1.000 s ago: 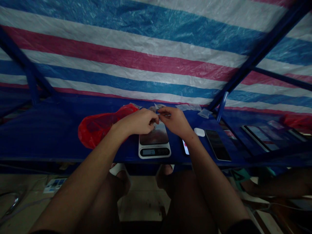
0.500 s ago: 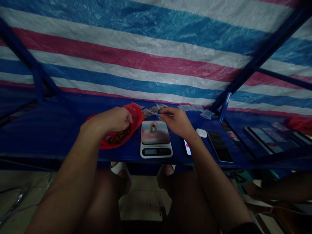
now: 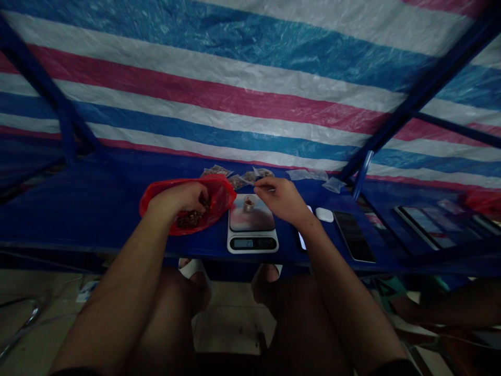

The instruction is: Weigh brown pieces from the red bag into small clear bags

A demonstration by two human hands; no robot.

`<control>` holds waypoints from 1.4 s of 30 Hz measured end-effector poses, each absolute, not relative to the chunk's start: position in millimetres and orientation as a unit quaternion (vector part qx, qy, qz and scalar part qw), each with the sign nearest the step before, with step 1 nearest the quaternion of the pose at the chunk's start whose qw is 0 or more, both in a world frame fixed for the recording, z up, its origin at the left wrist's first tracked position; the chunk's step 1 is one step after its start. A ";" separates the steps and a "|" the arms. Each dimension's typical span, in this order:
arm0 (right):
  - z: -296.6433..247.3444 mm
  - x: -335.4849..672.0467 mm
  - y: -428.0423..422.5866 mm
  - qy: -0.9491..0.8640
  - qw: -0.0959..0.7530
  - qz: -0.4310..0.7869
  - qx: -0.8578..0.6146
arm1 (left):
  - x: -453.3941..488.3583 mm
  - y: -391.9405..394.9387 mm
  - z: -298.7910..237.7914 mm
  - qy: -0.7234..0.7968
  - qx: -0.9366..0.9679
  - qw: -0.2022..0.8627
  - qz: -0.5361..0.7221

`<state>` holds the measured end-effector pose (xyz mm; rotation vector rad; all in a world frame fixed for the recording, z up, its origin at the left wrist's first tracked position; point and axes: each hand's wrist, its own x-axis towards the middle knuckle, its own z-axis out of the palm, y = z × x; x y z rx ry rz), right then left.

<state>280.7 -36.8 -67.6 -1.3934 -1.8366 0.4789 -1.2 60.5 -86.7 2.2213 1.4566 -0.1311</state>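
My left hand (image 3: 190, 198) is inside an open red plastic bag (image 3: 225, 194), its fingers curled into small brown dried pieces (image 3: 188, 219). To the bag's right lies a white kitchen scale (image 3: 233, 245) with a lit display. A small clear cup (image 3: 248, 204) stands upright on its platform, with brown bits in it. My right hand (image 3: 279, 196) hovers at the platform's right edge, thumb and fingertips drawn together. Whatever those fingertips may hold is too small to make out. Behind the scale are several small clear bags (image 3: 237, 181) with brown contents.
Flat clear bags (image 3: 307, 174) lie at the back right. Right of the scale are a partly covered phone (image 3: 302, 241), a white earbud case (image 3: 324, 214) and a dark phone (image 3: 354, 236). Blue metal posts (image 3: 362, 175) and a striped tarp (image 3: 235, 94) stand behind. Another person's arm (image 3: 442, 305) shows at right.
My left hand has gone lower into the brown pieces, and the red bag's mouth sits differently. The scale's displayed number has changed. My right hand stays nearly in place.
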 end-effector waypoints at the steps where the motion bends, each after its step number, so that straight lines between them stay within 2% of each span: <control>1: -68.3 280.7 -36.6 -0.721 0.381 0.190 -0.546 | -3.3 62.6 -89.8 0.530 0.809 0.252 -0.047; 3: -69.3 280.9 -36.5 -0.723 0.376 0.194 -0.547 | -7.1 65.5 -94.7 0.531 0.802 0.269 -0.044; 7: -69.9 280.7 -36.6 -0.723 0.375 0.195 -0.546 | -11.9 63.9 -92.3 0.528 0.815 0.238 -0.016; 17: -66.4 279.6 -37.1 -0.722 0.379 0.196 -0.544 | -7.9 35.3 -52.1 0.487 0.857 0.161 0.037; 25: -63.4 283.4 -39.0 -0.711 0.386 0.205 -0.551 | 44.7 7.9 -15.2 0.372 0.911 0.156 0.091; 32: -63.0 286.7 -44.1 -0.719 0.377 0.205 -0.546 | 86.6 21.7 -28.6 0.288 0.941 0.154 0.089; 37: -63.1 290.2 -44.8 -0.722 0.368 0.200 -0.550 | 96.1 24.2 -34.3 0.278 0.948 0.144 0.051; 42: -62.7 290.5 -44.3 -0.727 0.367 0.215 -0.539 | 97.5 25.8 -36.5 0.271 0.947 0.161 0.064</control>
